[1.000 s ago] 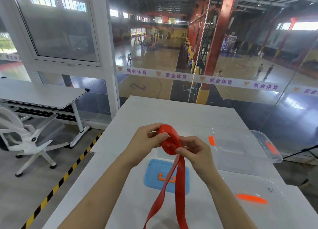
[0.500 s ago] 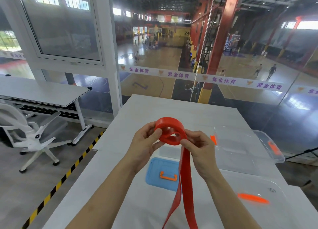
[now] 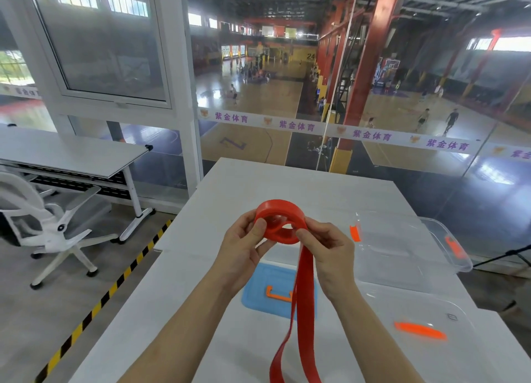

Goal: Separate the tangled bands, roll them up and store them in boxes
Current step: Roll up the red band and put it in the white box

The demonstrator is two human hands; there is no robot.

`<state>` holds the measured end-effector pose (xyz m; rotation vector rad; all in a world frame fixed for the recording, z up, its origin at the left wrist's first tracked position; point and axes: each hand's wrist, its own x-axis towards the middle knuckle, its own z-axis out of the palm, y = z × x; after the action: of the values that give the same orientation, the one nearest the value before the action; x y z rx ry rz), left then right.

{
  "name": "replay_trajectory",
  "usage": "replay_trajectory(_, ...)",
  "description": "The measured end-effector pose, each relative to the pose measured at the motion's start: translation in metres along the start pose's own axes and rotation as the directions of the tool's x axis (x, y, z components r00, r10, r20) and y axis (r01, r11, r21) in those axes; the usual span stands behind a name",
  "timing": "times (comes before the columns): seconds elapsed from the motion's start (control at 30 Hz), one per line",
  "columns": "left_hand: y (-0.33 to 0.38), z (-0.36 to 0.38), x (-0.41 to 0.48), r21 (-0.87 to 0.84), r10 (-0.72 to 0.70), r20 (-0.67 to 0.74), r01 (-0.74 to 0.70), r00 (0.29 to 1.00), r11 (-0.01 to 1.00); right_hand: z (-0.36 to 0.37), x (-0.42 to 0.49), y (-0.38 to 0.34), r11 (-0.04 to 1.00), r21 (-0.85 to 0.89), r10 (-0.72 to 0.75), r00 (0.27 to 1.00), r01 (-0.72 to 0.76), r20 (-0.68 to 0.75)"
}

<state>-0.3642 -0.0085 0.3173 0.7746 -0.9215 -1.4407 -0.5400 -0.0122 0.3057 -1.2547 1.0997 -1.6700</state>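
White chair [image 3: 61,239] beside desk [image 3: 71,155]; distant figures [image 3: 452,121], perhaps players.

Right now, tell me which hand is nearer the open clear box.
Right. The right hand grips the red band roll just left of the clear box; the left hand grips the roll's far side.

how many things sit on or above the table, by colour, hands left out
red: 1 (band)
blue: 1 (blue lid)
clear: 2 (box, clear lid)
total: 4
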Motion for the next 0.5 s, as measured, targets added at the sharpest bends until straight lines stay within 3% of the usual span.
replay_trajectory(0.1,0.004,-0.015,0.001,0.252,-0.046,0.095,0.021,0.994,0.967,-0.013,0.009,-0.006,0.997,-0.056,-0.038,0.994,0.044,0.099)
replay_trajectory(0.27,0.022,-0.013,0.006,0.702,0.029,0.182,-0.151,0.983,0.696,-0.027,0.023,-0.016,0.936,-0.302,-0.074,0.936,0.184,0.343)
replay_trajectory(0.37,0.028,-0.005,0.010,0.835,0.003,0.247,-0.214,0.969,0.507,-0.026,0.024,-0.022,0.867,-0.385,-0.122,0.883,0.317,0.453)
replay_trajectory(0.5,0.035,-0.002,0.010,0.890,-0.101,0.298,-0.238,0.949,0.390,-0.026,0.018,-0.020,0.873,-0.366,-0.119,0.867,0.324,0.485)
